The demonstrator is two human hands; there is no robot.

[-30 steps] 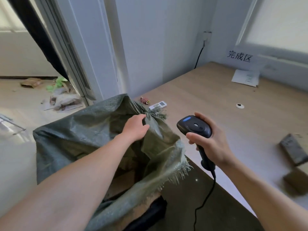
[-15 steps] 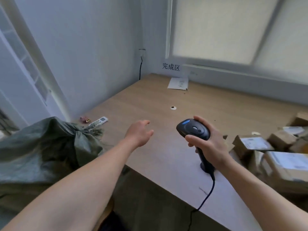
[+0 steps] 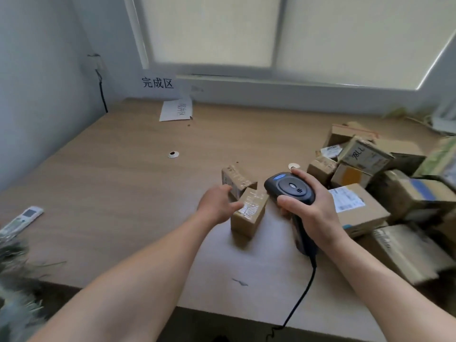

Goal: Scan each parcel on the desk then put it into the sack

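Two small taped cardboard parcels lie mid-desk: a near one [image 3: 249,215] and a far one [image 3: 238,180]. My left hand [image 3: 217,206] reaches between them, its thumb against the near parcel's left side and its fingers by the far parcel; no closed grip shows. My right hand [image 3: 309,206] grips a black corded barcode scanner [image 3: 290,188], held just right of the near parcel. A heap of several more parcels [image 3: 385,191] fills the desk's right side. Only the frayed rim of the green sack [image 3: 14,287] shows at the lower left.
The wooden desk [image 3: 123,193] carries a white remote control [image 3: 21,219] at its left edge, a paper sheet [image 3: 176,111] at the back and a small cable hole [image 3: 173,154]. A sign with characters [image 3: 158,83] hangs below the window. The scanner cable [image 3: 299,297] trails off the front edge.
My view swung right from the sack to the desk. My left hand let go of the sack and moved across to the two small parcels. The right hand kept the scanner.
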